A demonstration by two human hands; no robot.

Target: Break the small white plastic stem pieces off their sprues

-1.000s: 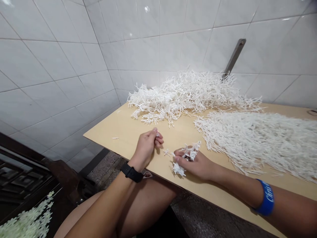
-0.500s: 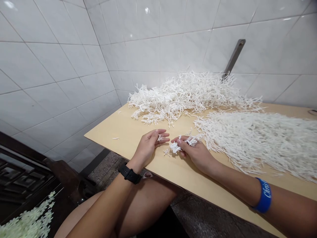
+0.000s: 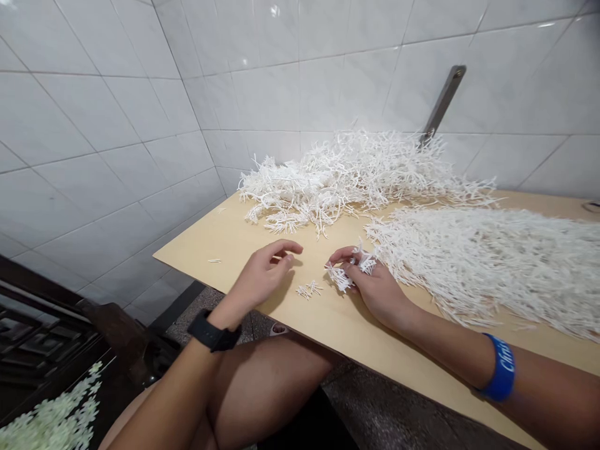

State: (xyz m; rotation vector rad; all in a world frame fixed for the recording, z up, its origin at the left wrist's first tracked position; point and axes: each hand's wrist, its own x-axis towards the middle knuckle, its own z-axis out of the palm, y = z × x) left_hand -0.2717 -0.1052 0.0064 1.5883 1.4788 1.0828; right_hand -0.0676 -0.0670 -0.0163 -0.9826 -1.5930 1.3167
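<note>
Right hand (image 3: 375,289) clutching white plastic sprigs (image 3: 349,270), left hand (image 3: 262,275) loosely open, empty, loose sprigs (image 3: 308,290) between

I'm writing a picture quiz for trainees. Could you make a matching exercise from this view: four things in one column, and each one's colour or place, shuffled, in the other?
Things:
1. left hand
2. right hand
3. wristband
4. watch

Descriptions:
A. blue
B. black
C. holds a white plastic sprig
D. holds nothing, fingers loosely curled above the tabletop

Pairs: 1-D, 2-C, 3-A, 4-B
</note>
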